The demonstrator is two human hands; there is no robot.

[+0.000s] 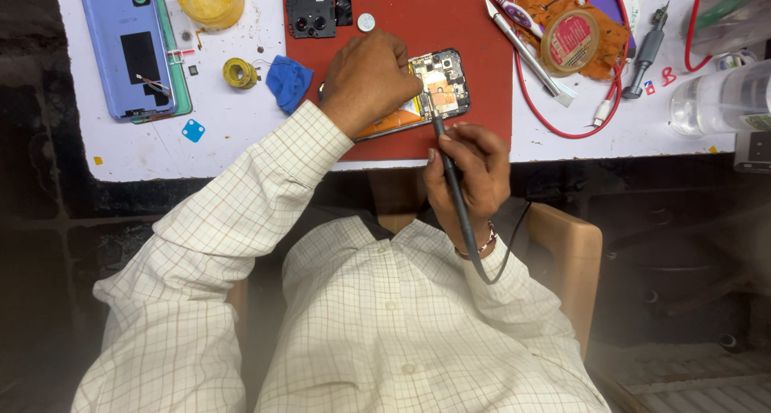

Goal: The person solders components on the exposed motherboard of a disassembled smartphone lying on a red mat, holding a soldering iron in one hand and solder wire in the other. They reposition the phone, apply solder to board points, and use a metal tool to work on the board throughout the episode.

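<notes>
An opened phone (430, 88) is seen lying on a red mat (474, 56) at the near edge of the white bench (241, 132), its back removed and the board and an orange-toned inner area exposed. The left hand (365, 80) is laid palm-down over the phone's left part, fingers curled over it so that it is pinned to the mat; how far the fingers close underneath cannot be told. The right hand (470, 172) is closed in a pen grip around a thin black iron (451, 180), whose tip is set at the lower edge of the board, touching or just short of it; a cable trails from the handle past the wrist. Disassembly is judged complete: a blue back cover (128, 44) is set aside well to the left, and a black camera frame (315, 8) rests at the top of the mat beside a small round cell (366, 22). Work on the board is judged in progress. Reassembly is not yet begun, since the cover and frame are apart from the phone. A solder coil (238, 73), a blue cloth (287, 81), a yellow jar (210, 0) and tweezers (526, 52) are noted nearby.
</notes>
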